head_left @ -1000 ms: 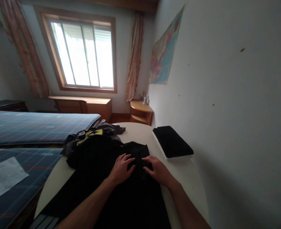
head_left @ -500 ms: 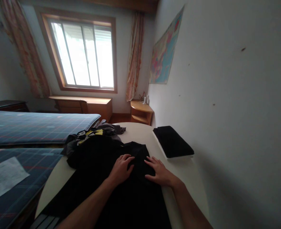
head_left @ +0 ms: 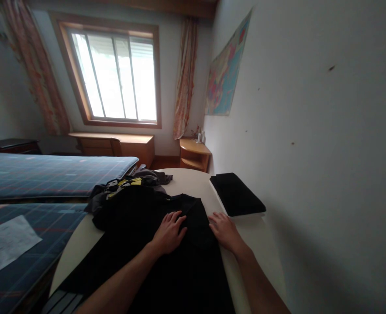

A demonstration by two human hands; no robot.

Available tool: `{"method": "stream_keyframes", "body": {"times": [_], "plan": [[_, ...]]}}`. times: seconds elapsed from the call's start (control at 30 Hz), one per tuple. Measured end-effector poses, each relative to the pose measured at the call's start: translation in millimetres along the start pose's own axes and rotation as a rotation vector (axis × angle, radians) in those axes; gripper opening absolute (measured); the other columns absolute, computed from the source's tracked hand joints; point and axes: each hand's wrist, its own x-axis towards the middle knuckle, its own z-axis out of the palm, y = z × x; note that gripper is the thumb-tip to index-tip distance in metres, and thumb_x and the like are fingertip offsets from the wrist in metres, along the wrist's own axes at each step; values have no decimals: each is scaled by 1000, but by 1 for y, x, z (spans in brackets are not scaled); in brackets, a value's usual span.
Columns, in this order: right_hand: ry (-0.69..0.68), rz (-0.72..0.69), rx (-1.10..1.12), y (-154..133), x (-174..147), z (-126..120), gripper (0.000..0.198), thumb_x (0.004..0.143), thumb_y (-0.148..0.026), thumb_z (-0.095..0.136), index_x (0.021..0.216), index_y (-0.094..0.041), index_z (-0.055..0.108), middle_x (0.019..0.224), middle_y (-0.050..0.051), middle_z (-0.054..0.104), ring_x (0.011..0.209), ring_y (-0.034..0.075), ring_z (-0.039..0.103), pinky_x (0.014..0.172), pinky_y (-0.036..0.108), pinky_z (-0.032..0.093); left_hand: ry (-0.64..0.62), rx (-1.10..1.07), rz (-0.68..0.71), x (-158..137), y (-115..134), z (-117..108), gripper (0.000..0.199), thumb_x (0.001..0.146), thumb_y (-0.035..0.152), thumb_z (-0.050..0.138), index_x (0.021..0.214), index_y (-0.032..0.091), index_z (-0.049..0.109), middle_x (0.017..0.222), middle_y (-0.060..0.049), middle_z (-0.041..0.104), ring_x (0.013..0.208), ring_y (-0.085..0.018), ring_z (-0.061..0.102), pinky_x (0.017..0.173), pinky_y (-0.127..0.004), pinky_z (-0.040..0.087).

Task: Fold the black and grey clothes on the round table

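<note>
A black garment (head_left: pixel 186 274), seemingly a long-sleeved top, lies spread on a round white table (head_left: pixel 193 173). Grey stripes mark its sleeve end at the lower left. My left hand (head_left: pixel 170 232) rests flat on the cloth, fingers slightly spread and holding nothing. At the garment's right edge, my right hand (head_left: pixel 225 231) touches the cloth with its fingers stretched out a little apart; its thumb is hardly visible. A folded section of the black cloth lies between the two hands.
Folded black cloth (head_left: pixel 237 195) sits on a white board or tray (head_left: pixel 224 204) by the wall. Crumpled grey clothing with a yellow print (head_left: pixel 127 182) lies at the table's far left. Two plaid mattresses (head_left: pixel 49 174) stand on the left, one bearing a paper sheet (head_left: pixel 9 242).
My right hand has slid rightward from the cloth's middle to its right edge. The folded section looks smoother and flatter. My left hand has barely moved.
</note>
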Motion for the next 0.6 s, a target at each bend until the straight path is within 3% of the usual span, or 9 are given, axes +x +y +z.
{"method": "stream_keyframes", "body": {"times": [0.1, 0.23, 0.37, 0.47, 0.53, 0.6], "plan": [[72, 23, 16, -1, 2, -6, 39, 93, -24, 47, 127, -18, 65, 138, 12, 58, 133, 27, 46, 113, 42, 32, -23, 31, -9, 6, 6, 2, 46, 96, 43, 46, 137, 23, 54, 149, -9, 46, 137, -29, 39, 117, -50, 28], [130, -97, 159, -20, 4, -13, 43, 98, -27, 37, 131, -16, 62, 136, 11, 60, 128, 20, 52, 112, 34, 35, -37, 60, -10, 20, 15, 7, 48, 97, 42, 44, 139, 20, 52, 149, -12, 46, 138, -30, 39, 116, -50, 28], [-21, -85, 111, -36, -3, -3, 58, 99, -47, 34, 149, -18, 42, 156, 9, 38, 145, 25, 31, 119, 43, 23, -79, 58, -6, 36, 21, 13, 49, 99, 42, 40, 142, 21, 49, 152, -12, 43, 141, -31, 37, 117, -51, 26], [-153, -35, 10, -32, -6, 4, 67, 98, -56, 31, 154, -21, 30, 162, 7, 22, 150, 26, 15, 121, 49, 11, -113, 37, 32, 46, 18, 13, 50, 100, 41, 37, 143, 19, 48, 152, -12, 44, 141, -28, 37, 117, -47, 28], [-192, -28, -31, -27, -4, 4, 68, 97, -59, 30, 155, -23, 27, 163, 5, 17, 151, 25, 11, 121, 48, 6, -65, 60, 16, 49, 10, 9, 49, 100, 41, 36, 143, 20, 48, 151, -10, 46, 141, -27, 38, 117, -44, 27], [-223, -25, -48, -22, 0, 0, 69, 97, -60, 28, 156, -24, 25, 163, 4, 14, 151, 24, 9, 121, 48, 4, 13, 138, -86, 49, -2, 3, 50, 99, 42, 37, 142, 20, 50, 151, -10, 46, 141, -29, 36, 117, -46, 25]]}}
